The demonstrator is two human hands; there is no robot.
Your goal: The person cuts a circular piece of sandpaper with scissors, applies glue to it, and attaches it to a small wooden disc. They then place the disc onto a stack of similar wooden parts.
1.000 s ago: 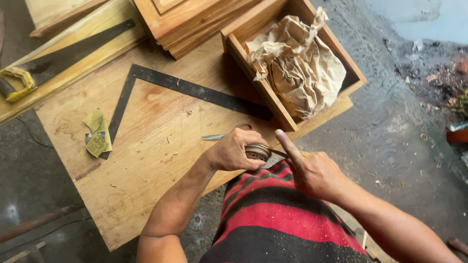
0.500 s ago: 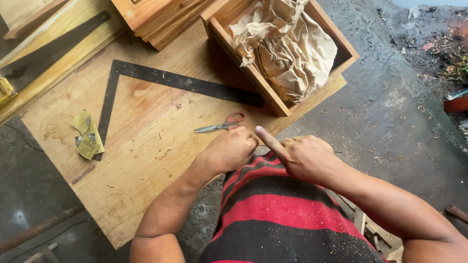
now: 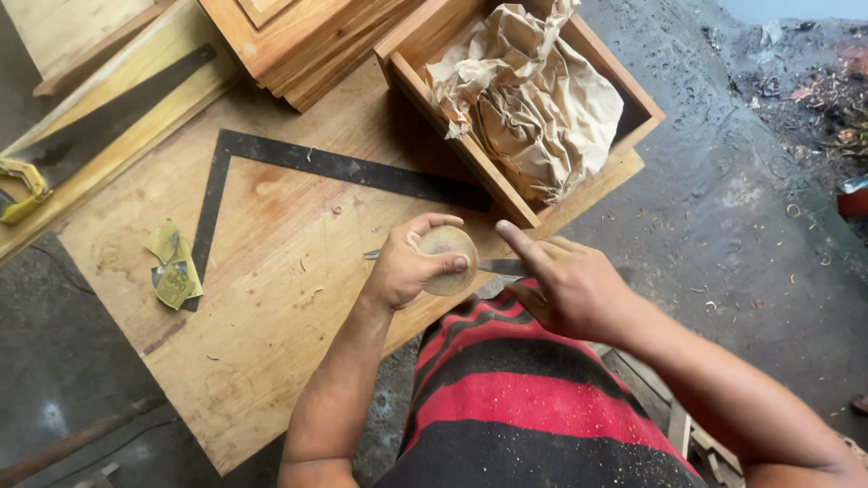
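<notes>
Mid-inspection: left hand pinching small round wooden disc, fingers curled shut round it. Right hand empty, forefinger extended. Next move: steady grip.

left hand – grips round disc | right hand – index finger extended

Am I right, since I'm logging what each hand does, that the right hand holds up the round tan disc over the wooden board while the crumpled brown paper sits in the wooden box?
Not quite: in the head view the left hand holds the round tan disc, not the right hand. The rest stands: it is over the wooden board, and the crumpled brown paper sits in the wooden box.
</notes>
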